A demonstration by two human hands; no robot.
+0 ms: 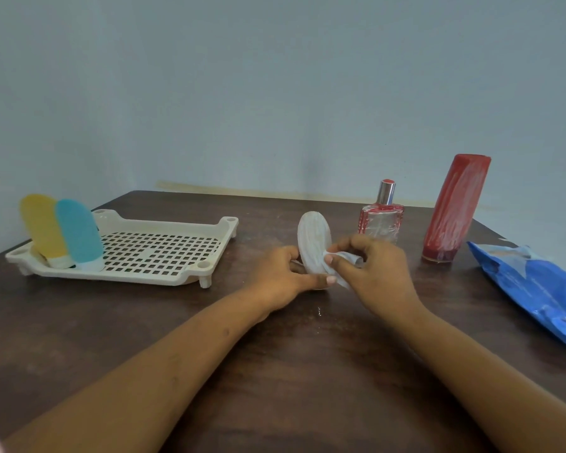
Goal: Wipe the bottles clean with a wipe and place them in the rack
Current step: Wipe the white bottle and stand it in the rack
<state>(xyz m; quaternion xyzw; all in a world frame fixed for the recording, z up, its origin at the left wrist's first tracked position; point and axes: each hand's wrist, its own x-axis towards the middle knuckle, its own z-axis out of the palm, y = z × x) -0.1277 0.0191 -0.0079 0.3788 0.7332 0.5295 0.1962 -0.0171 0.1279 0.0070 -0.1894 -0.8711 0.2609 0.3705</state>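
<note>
Right of the rack (111, 276), a white bottle (312, 243) stands upright, rounded end up. The left hand (281, 276) has its grip clamped on the base, and the right hand (376, 273) pinches a wipe (347, 256) against it.

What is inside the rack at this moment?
Two bottles stand cap-down at the left end of the rack: a yellow bottle and a teal bottle. The teal one covers part of the yellow one; whatever lies behind them is hidden.
</note>
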